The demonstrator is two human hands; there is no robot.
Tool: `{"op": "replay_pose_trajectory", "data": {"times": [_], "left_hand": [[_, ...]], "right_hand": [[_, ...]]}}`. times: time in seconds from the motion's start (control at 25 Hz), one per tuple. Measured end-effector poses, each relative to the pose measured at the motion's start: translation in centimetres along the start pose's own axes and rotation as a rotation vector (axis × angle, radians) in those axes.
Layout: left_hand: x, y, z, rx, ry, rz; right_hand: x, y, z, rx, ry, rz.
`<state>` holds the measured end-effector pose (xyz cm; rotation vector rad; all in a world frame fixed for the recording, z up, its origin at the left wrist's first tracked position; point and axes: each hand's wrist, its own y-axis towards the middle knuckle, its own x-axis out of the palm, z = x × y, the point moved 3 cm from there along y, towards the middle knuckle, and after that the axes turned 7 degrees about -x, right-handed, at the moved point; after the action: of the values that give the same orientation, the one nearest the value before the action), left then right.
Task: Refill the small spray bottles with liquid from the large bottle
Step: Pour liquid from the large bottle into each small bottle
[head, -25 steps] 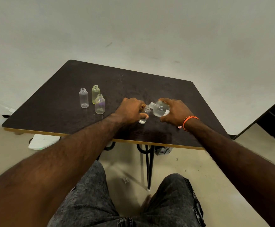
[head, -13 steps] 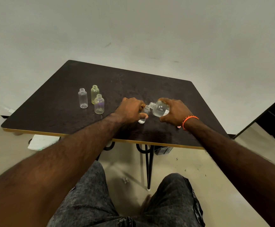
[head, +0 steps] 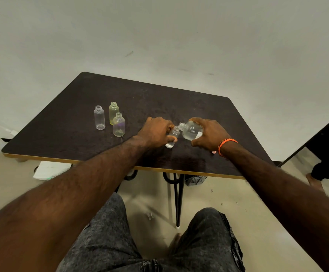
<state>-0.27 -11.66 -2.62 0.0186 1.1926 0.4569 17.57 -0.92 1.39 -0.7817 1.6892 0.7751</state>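
My right hand (head: 208,134) grips the large clear bottle (head: 191,131), tilted to the left with its open neck over the mouth of a small clear bottle (head: 172,138). My left hand (head: 155,132) holds that small bottle upright on the dark table (head: 140,103); my fingers hide most of it. Three more small bottles stand uncapped to the left: a clear one (head: 99,117), a yellowish one (head: 113,113) and a faintly purple one (head: 118,125).
A small pink thing (head: 214,152) lies on the table by my right wrist. A black cabinet (head: 328,142) stands at the right, with another person's foot (head: 314,181) on the floor beside it. My knees are below the table's front edge.
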Motion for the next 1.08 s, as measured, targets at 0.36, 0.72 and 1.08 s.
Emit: {"op": "replay_pose_trajectory", "data": {"times": [0.36,0.72,1.08], "left_hand": [[-0.04,-0.17,0.04,-0.007,-0.014,-0.009],[-0.04,-0.10,-0.03,-0.015,-0.019,-0.012],[0.06,0.04,-0.06,-0.011,-0.020,-0.020]], "right_hand": [[0.02,-0.09,-0.10,-0.010,0.002,0.000],[-0.15,-0.06,-0.18,-0.016,0.008,0.009],[0.03,-0.08,0.06,-0.013,0.013,0.017]]}}
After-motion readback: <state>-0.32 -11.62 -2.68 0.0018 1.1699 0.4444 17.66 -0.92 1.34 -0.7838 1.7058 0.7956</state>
